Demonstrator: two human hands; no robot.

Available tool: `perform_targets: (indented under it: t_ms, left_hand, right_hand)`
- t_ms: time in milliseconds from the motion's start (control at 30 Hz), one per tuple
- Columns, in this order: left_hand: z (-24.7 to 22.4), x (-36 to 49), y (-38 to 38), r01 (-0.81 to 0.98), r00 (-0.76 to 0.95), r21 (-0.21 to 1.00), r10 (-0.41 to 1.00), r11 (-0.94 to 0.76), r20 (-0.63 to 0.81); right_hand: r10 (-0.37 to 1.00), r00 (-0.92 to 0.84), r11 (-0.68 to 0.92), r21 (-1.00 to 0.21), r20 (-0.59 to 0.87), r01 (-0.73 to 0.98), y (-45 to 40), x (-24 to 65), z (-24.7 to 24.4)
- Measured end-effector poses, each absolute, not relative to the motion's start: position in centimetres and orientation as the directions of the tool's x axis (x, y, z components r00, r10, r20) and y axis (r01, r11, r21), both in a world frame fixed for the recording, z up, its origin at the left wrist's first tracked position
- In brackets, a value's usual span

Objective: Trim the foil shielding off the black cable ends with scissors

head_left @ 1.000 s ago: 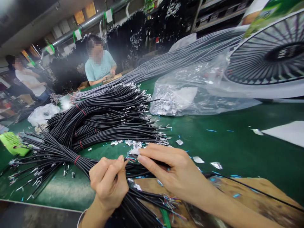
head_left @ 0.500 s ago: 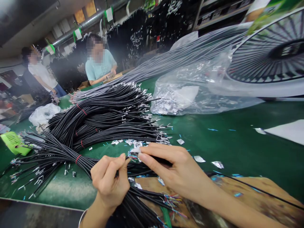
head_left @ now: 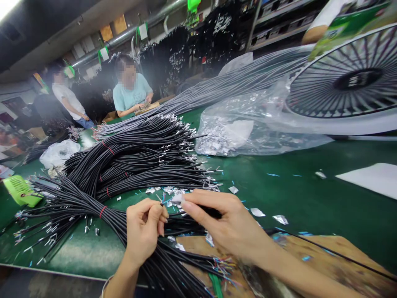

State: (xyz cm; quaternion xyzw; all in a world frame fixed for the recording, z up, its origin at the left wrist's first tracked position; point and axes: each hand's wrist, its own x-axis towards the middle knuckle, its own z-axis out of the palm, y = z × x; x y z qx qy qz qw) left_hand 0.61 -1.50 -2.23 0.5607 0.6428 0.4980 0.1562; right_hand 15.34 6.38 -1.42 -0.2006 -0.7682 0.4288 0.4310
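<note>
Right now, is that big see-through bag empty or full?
Not empty: silvery scraps show through the plastic bag at its left end. How full, I can't tell.

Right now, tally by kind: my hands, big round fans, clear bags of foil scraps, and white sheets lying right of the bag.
Hands, left hand and right hand: 2
Round fan: 1
Clear bag of foil scraps: 1
White sheet: 1
Total: 5

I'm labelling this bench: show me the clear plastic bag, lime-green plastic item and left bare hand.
Clear plastic bag (head_left: pixel 266 132): head view, middle.
Lime-green plastic item (head_left: pixel 20 188): head view, slotted face.
Left bare hand (head_left: pixel 141 231): head view, back of hand.
</note>
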Motion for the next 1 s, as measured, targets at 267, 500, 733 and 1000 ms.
perform_targets:
  t_ms: [267,500,733,1000]
  left_hand:
    - [-3.4,0.3,-1.1,0.465,-0.335,0.866,0.87,-0.182,0.362]
    - [-3.3,0.4,-1.4,0.506,-0.317,0.845,0.873,-0.174,0.37]
    - [-2.8,0.9,-1.3,0.65,-0.225,0.738,0.883,-0.18,0.413]
    - [-2.3,1.4,-1.1,0.669,-0.218,0.717,0.87,-0.198,0.443]
  right_hand:
    - [0.645,-0.764,-0.303,-0.915,0.008,-0.265,7.1,14.6,-1.2]
    - [0.658,-0.752,-0.282,-0.916,0.032,-0.286,7.1,14.6,-1.4]
    - [0.709,-0.597,0.438,-0.898,0.374,-0.042,7.0,14.5,-1.2]
    - [0.764,-0.589,0.334,-0.942,0.262,0.015,7.7,14.5,-2.1]
